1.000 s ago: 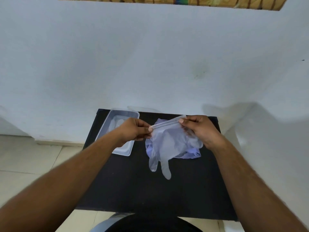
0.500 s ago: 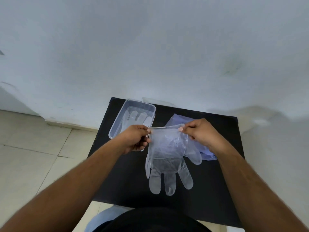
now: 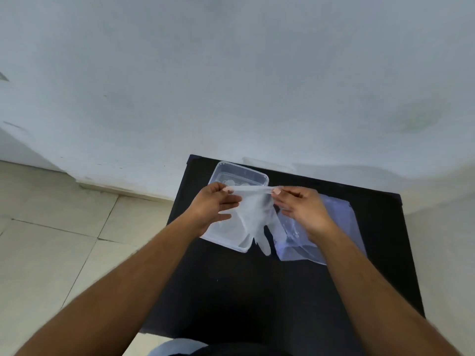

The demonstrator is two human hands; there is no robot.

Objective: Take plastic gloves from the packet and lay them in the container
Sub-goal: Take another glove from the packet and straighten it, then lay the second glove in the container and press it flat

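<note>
A clear plastic glove (image 3: 254, 217) hangs stretched by its cuff between my left hand (image 3: 214, 206) and my right hand (image 3: 299, 209), each pinching one corner. It dangles over the right half of the clear rectangular container (image 3: 241, 173), its fingertips reaching past the container's near edge. At least one glove lies flat inside the container, partly hidden by my left hand. The bluish transparent packet (image 3: 339, 214) lies on the black table (image 3: 257, 291), right of the container and under my right hand.
The small black table stands against a white wall (image 3: 231, 86). Beige floor tiles (image 3: 51, 240) spread out to the left. The table's near half is bare dark surface; a dark rounded shape shows at the bottom edge.
Both hands have carried the stretched glove leftward from above the packet to above the container. The camera view has swung to the left.
</note>
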